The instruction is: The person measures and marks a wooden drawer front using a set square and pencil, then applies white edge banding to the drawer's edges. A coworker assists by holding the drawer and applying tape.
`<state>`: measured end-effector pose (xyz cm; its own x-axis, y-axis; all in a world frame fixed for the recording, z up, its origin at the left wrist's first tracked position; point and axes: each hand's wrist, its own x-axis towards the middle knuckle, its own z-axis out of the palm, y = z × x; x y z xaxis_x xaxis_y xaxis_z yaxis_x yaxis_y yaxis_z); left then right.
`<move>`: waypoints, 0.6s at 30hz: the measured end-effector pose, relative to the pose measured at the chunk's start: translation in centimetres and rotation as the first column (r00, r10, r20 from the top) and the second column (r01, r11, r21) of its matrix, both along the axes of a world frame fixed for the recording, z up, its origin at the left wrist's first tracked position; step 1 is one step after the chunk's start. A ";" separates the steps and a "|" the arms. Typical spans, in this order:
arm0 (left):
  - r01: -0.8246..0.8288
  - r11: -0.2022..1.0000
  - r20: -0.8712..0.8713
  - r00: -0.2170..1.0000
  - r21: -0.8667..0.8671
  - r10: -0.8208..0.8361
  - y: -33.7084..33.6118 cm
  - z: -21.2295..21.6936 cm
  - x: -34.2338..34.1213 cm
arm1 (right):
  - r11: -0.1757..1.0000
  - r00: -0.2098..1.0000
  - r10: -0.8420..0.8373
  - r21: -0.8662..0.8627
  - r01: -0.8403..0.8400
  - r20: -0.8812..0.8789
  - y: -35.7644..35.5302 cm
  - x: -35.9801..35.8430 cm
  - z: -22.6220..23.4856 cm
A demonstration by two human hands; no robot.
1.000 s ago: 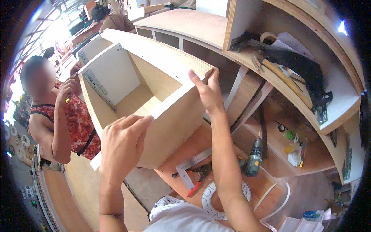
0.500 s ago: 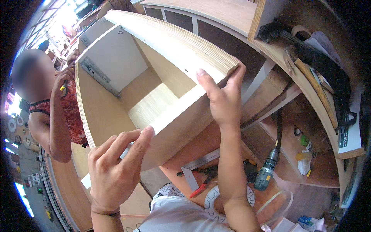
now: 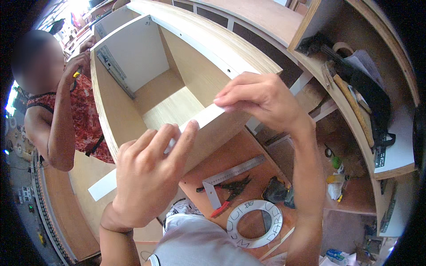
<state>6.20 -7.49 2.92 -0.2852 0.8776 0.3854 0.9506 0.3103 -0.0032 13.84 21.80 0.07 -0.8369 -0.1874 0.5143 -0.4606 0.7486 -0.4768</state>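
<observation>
An open-topped plywood cabinet box tilts in front of me, with pale inner walls and a metal drawer slide inside. A white edging strip runs along its near edge, its left end sticking out past the corner. My left hand is closed over that edge, fingers bent round the strip. Farther right, my right hand pinches the near edge at the strip, thumb under the fingers. What lies beneath the fingertips is hidden.
At the left a co-worker's hand holds something with a yellow part by the box's far side. Below lie a metal square, red-handled pliers and a white tape roll. A hammer rests on the right shelf.
My right hand has left the box's right corner and moved along to the near edge, pinching there. My left hand stays on the edge. The drill is no longer visible.
</observation>
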 end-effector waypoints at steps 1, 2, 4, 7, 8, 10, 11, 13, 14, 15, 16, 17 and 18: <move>0.030 0.999 -0.040 0.999 -0.031 -0.031 -0.3 0.0 -0.2 | 0.999 0.999 -0.022 0.027 0.023 -0.026 0.7 0.4 -0.1; 0.058 0.996 -0.079 0.995 -0.063 -0.063 -0.5 0.0 -0.4 | 0.997 0.997 -0.070 0.028 0.071 -0.025 1.3 0.9 0.0; 0.066 0.992 -0.100 0.992 -0.104 -0.077 -0.6 0.2 -0.6 | 0.988 0.995 -0.074 0.129 0.082 -0.065 2.1 1.1 0.6; 0.050 0.991 -0.128 0.990 -0.120 -0.066 -1.0 0.2 -0.3 | 0.948 0.994 -0.096 0.300 0.110 -0.059 2.1 0.9 2.2; 0.038 0.992 -0.136 0.989 -0.118 -0.054 -1.1 -0.1 -0.1 | 0.926 0.993 -0.107 0.360 0.116 -0.047 1.9 0.8 2.8; 0.062 0.995 -0.126 0.989 -0.078 -0.072 -1.2 -0.8 -0.3 | 0.940 0.994 -0.111 0.324 0.102 0.010 1.9 0.7 3.0; 0.071 0.996 -0.127 0.989 -0.046 -0.076 -1.0 -1.2 -0.5 | 0.944 0.993 -0.109 0.318 0.093 0.034 2.0 0.8 3.1; 0.045 0.998 -0.140 0.989 -0.054 -0.052 -0.6 -1.6 -0.5 | 0.929 0.990 -0.125 0.358 0.093 0.068 1.4 0.8 3.4; 0.062 0.997 -0.141 0.988 -0.050 -0.069 -0.3 -1.8 -0.5 | 0.952 0.991 -0.114 0.292 0.088 0.074 0.8 0.8 2.9; 0.035 0.998 -0.156 0.987 -0.050 -0.042 -0.1 -1.6 -0.3 | 0.970 0.990 -0.113 0.223 0.093 0.080 0.0 1.1 2.9; 0.013 0.998 -0.165 0.986 -0.065 -0.024 0.1 -1.6 -0.1 | 0.974 0.981 -0.135 0.202 0.106 0.137 -0.8 1.4 3.1; -0.008 0.997 -0.174 0.985 -0.081 -0.006 0.3 -1.6 0.1 | 0.976 0.968 -0.157 0.181 0.122 0.193 -1.4 1.4 3.4; -0.032 0.999 -0.162 0.986 -0.013 0.030 0.4 -2.0 0.2 | 0.979 0.952 -0.170 0.152 0.135 0.253 -1.9 1.1 3.3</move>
